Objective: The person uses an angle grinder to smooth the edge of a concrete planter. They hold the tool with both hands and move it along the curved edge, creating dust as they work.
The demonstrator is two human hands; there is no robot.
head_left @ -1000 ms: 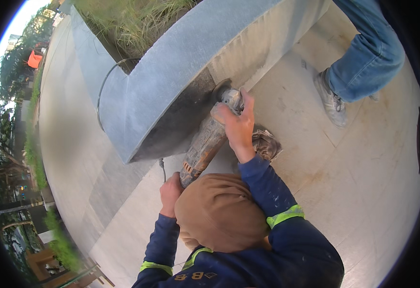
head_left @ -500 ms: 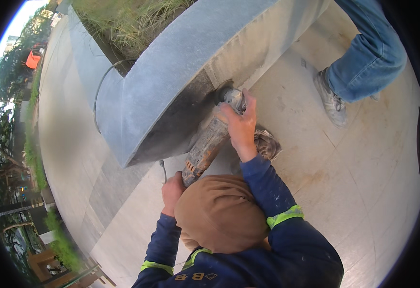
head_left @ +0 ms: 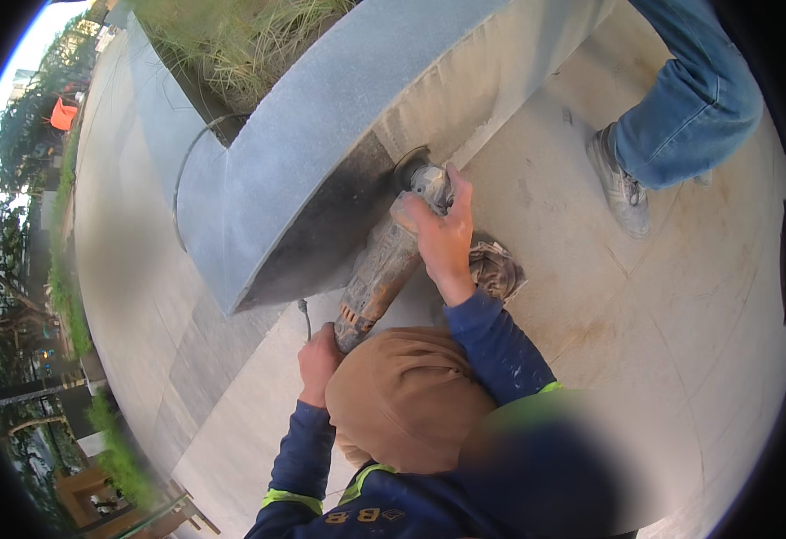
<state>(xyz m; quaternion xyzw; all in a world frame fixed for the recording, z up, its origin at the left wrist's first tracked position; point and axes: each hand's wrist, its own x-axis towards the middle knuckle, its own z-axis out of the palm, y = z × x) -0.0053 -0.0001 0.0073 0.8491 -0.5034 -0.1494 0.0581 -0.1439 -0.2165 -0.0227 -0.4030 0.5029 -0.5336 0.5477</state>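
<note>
While the wearer's hands are out of view, a co-worker's left hand (head_left: pixel 319 361) grips the grinder (head_left: pixel 380 274) at its rear, right hand (head_left: pixel 445 241) its head, its length slanting forward-right to the planter wall (head_left: pixel 451 101).

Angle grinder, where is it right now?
In the head view, the angle grinder slants across the centre, just above the brown head covering, at the lower right of the grey ledge, its disc by the ledge's side.
</note>
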